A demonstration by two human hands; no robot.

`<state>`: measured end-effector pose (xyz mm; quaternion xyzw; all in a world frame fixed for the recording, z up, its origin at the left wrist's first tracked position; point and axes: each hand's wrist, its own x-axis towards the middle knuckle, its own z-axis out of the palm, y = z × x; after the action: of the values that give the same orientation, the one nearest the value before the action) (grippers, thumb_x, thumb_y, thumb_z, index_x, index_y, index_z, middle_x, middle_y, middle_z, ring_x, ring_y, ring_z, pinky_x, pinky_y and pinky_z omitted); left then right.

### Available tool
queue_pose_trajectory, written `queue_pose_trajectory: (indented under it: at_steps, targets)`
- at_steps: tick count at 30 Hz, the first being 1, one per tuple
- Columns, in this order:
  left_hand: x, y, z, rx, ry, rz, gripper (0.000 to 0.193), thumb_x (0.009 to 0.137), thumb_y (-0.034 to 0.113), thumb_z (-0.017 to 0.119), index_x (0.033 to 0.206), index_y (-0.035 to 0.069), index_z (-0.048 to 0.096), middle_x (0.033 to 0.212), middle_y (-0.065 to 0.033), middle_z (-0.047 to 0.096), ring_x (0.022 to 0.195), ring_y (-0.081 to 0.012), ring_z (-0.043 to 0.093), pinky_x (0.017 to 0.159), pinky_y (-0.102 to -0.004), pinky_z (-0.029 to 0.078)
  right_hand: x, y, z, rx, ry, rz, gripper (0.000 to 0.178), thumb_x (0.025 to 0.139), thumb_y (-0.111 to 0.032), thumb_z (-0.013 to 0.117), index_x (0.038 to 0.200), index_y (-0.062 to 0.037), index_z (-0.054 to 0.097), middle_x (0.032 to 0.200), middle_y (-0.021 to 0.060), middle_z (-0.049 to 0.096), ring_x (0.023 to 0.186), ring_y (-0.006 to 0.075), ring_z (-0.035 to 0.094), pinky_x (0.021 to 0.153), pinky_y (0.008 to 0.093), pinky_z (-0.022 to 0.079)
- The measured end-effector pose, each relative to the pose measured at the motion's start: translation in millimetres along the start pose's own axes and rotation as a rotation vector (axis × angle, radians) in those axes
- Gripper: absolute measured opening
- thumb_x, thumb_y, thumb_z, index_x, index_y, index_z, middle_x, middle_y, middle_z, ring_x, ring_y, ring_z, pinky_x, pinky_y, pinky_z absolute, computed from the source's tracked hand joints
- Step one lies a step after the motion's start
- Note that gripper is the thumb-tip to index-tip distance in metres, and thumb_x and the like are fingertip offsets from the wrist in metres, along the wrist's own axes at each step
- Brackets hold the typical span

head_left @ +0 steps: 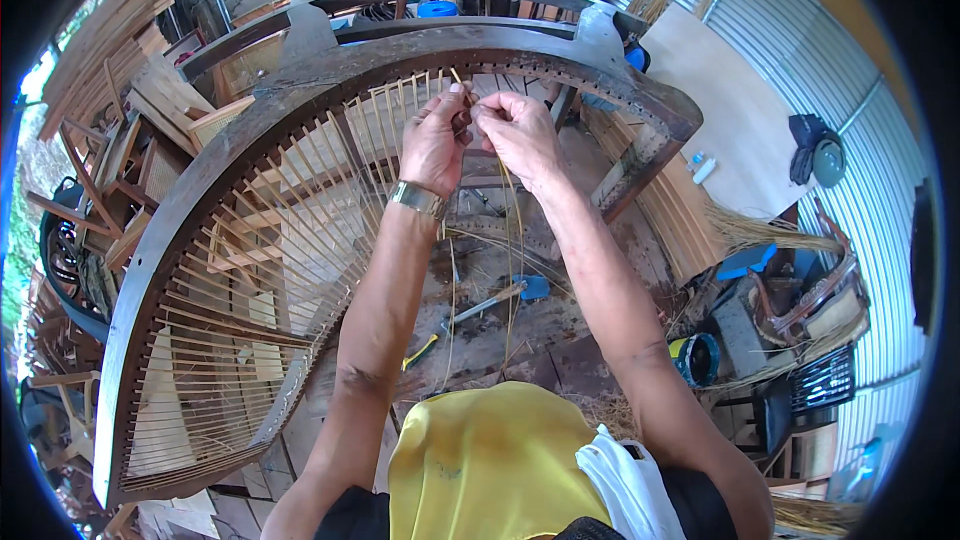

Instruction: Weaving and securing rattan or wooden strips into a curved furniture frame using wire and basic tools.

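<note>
A large curved dark wooden furniture frame [385, 58] with small holes along its edge spreads in front of me. Pale cane strands [290, 180] are strung across its left part, side by side, from the outer curve to the inner rail. My left hand [430, 150], with a metal watch on the wrist, is closed at the frame's inner edge, just right of the last strung strands. Pressed up beside it, my right hand [522, 140] pinches too. Between the fingertips is a cane strand [456, 74] whose end pokes up at the rail. Long loose lengths hang below both hands.
On the floor below lie a long thin tool [484, 306], a blue piece [534, 287] and a yellow-handled tool [420, 352]. A pale board [715, 105] stands at the right, near a cane bundle [765, 230]. Wooden chair parts [110, 180] crowd the left.
</note>
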<state>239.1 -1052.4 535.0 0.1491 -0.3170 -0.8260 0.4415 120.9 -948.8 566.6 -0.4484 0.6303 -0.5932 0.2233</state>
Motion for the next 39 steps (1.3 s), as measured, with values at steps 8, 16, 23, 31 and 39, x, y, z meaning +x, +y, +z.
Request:
queue_pose_trajectory:
  at_steps: [8,16,23,31,39]
  targets:
    - [22,-2,-13,0.222,0.042,0.157,0.028,0.121,0.035,0.092,0.12,0.008,0.094,0.1,0.0029,0.086,0.083,-0.0067,0.068,0.072,-0.0278,0.049,34,36,10,-0.11,0.009,-0.059,0.019,0.122,-0.017,0.085,0.123,0.0007,0.089,0.098,-0.0018,0.08,0.082,0.0083,0.071,0.072,0.0292,0.06]
    - [31,7,-6,0.253,0.138,0.118,0.027,0.116,0.033,0.092,0.112,0.007,0.094,0.097,0.0017,0.086,0.076,-0.0072,0.065,0.066,-0.0281,0.045,30,15,16,-0.036,0.002,-0.021,0.02,0.12,-0.016,0.083,0.12,0.0016,0.091,0.098,0.0045,0.086,0.079,0.012,0.076,0.068,0.0322,0.062]
    - [46,13,-12,-0.035,0.084,-0.037,0.03,0.122,0.038,0.085,0.116,0.009,0.092,0.092,0.0067,0.079,0.073,-0.0053,0.062,0.063,-0.0284,0.041,49,0,12,0.342,-0.127,0.07,0.014,0.12,-0.016,0.088,0.116,-0.0027,0.089,0.093,0.0015,0.081,0.074,0.0113,0.074,0.068,0.0276,0.06]
    - [1,-8,-11,0.666,0.244,0.64,0.027,0.121,0.022,0.089,0.134,-0.002,0.087,0.114,-0.0068,0.09,0.088,-0.0206,0.079,0.084,-0.0379,0.066,73,-32,9,0.175,0.035,-0.058,0.016,0.118,-0.012,0.088,0.121,0.0019,0.08,0.094,0.0063,0.083,0.074,0.012,0.076,0.068,0.0271,0.061]
    - [4,45,9,1.584,0.101,1.278,0.057,0.1,0.01,0.098,0.154,0.018,0.086,0.142,-0.0047,0.089,0.142,-0.034,0.074,0.121,-0.0538,0.055,55,-29,-8,-0.151,0.071,-0.153,0.024,0.112,-0.021,0.086,0.12,-0.0004,0.095,0.095,0.0128,0.094,0.082,0.0185,0.091,0.077,0.0379,0.072]
